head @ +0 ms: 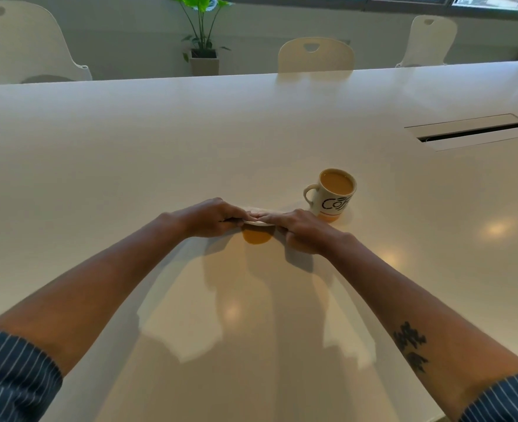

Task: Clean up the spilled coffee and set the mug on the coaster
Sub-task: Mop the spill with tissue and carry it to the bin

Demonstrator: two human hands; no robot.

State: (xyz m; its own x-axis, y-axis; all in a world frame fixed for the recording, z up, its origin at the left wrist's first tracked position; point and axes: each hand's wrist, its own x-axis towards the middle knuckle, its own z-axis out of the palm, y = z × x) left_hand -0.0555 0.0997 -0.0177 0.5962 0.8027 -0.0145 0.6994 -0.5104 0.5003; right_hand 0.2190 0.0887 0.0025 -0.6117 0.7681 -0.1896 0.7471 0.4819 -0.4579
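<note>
A small puddle of light brown coffee (pixel 256 236) lies on the white table (pixel 190 141) in front of me. Right above its far edge, both hands hold a folded white napkin (pixel 262 215). My left hand (pixel 212 217) pinches the napkin's left end with curled fingers. My right hand (pixel 303 229) holds the right end, fingers laid along the top. A white mug (pixel 332 193) with dark lettering and an orange band at its base stands upright to the right, full of milky coffee, handle pointing left. No coaster is in view.
A cable slot (pixel 471 132) is set into the table at the far right. White chairs (pixel 315 54) stand along the far edge, and a potted plant (pixel 203 35) is behind them.
</note>
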